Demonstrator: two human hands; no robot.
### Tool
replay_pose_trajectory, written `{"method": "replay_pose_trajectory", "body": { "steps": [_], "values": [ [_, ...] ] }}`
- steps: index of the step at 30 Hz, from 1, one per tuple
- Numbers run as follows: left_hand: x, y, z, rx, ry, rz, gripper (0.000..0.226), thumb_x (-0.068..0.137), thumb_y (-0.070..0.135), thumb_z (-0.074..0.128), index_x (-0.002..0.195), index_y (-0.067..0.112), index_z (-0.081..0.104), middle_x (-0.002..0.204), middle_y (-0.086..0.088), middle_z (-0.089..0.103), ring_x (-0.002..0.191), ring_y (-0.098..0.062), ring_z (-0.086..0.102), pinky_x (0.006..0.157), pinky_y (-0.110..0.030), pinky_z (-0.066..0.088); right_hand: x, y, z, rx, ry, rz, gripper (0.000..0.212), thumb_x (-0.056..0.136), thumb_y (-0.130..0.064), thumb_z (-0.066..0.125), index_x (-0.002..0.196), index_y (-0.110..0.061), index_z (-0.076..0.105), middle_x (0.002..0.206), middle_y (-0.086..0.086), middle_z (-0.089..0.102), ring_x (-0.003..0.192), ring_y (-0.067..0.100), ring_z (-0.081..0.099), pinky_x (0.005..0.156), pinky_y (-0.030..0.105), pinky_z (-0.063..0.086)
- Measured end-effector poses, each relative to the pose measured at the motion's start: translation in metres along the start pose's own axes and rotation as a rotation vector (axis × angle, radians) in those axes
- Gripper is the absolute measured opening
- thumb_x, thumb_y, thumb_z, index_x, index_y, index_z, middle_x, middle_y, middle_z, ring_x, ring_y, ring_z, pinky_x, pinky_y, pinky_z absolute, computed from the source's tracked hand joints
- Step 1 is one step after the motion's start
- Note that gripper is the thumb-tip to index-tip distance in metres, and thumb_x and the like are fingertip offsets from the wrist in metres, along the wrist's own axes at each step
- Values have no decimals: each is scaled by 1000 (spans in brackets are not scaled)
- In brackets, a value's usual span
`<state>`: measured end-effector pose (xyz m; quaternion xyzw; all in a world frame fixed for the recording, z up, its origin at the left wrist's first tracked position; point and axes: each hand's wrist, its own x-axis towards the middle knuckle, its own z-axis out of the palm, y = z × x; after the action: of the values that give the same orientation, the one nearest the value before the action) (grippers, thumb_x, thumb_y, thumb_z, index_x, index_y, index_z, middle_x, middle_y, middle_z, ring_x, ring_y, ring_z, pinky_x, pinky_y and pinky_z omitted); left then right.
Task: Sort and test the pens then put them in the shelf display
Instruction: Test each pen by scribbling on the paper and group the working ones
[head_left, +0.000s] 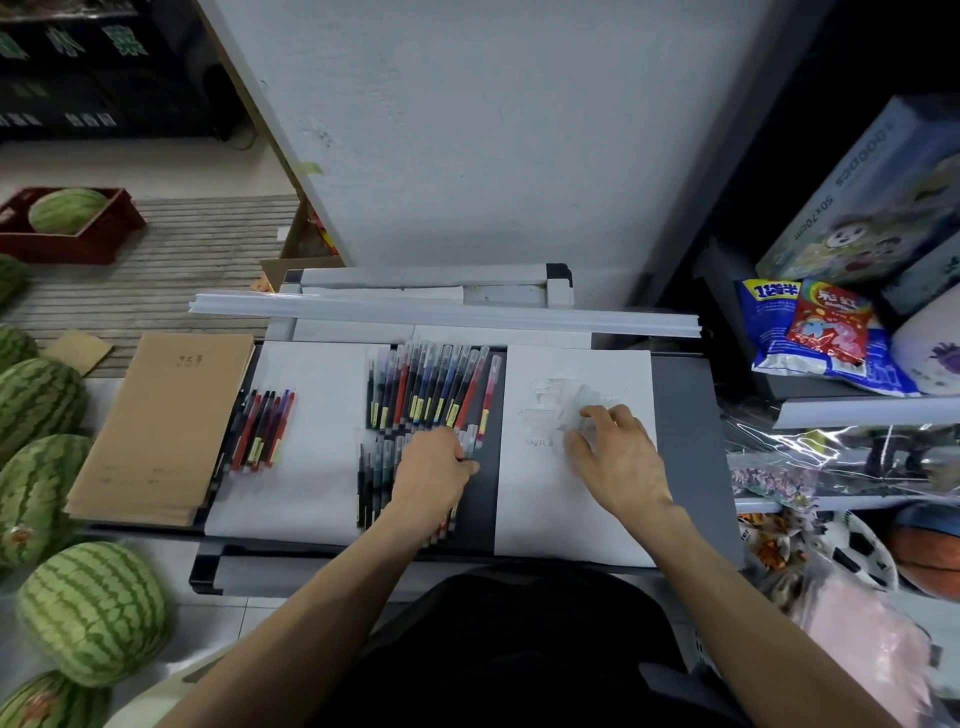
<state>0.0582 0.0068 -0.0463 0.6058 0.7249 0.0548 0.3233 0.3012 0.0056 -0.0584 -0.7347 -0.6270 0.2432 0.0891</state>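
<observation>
A far row of capped pens (431, 387), red, blue and black, lies on the dark table. A nearer row of pens (376, 475) lies below it, partly hidden under my left hand (434, 473), whose fingers curl around a pen at the row's right end. A small bundle of red and black pens (262, 428) lies on the left white sheet (306, 467). My right hand (618, 457) pinches a clear, blurred piece of plastic (582, 408) over the right sheet of paper (571, 493), which carries faint scribbles.
A stack of brown notebooks (161, 426) lies at the table's left. White rails (441, 312) lie along the far edge. Several watermelons (93, 610) sit on the floor to the left. Shelves (857, 410) with packets, boxes and balls stand at the right.
</observation>
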Motion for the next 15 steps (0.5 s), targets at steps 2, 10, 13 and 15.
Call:
{"method": "replay_pose_trajectory", "body": {
  "steps": [2, 10, 13, 15],
  "values": [
    [1, -4, 1, -8, -2, 2, 50, 90, 26, 80, 62, 18, 39, 53, 2, 40, 47, -15, 41, 60, -35, 50, 0, -2, 0, -26, -4, -17, 48, 102, -47, 51, 141, -20, 53, 132, 6, 54, 121, 28, 53, 90, 40, 52],
    [-9, -18, -18, -1, 73, 32, 41, 100, 39, 65, 71, 12, 58, 55, -1, 60, 50, -19, 58, 65, -35, 58, 4, -6, 7, -54, -47, 18, 28, 96, -28, 55, 121, -15, 56, 113, 4, 59, 88, 26, 56, 72, 38, 51],
    [-9, -39, -40, 17, 132, -15, 25, 103, 39, 60, 87, 21, 66, 65, 3, 67, 53, -12, 62, 52, -28, 50, 1, -7, 9, -43, -19, -13, 22, 100, -31, 51, 114, -16, 57, 108, 3, 62, 86, 26, 58, 72, 38, 52],
    [-5, -63, -58, 12, 198, -69, 20, 103, 35, 61, 95, 19, 70, 75, 4, 72, 56, -10, 64, 54, -25, 51, -3, -10, 9, -16, -22, -42, 26, 101, -39, 53, 117, -19, 57, 110, -1, 62, 92, 26, 63, 74, 38, 53]
  ]
}}
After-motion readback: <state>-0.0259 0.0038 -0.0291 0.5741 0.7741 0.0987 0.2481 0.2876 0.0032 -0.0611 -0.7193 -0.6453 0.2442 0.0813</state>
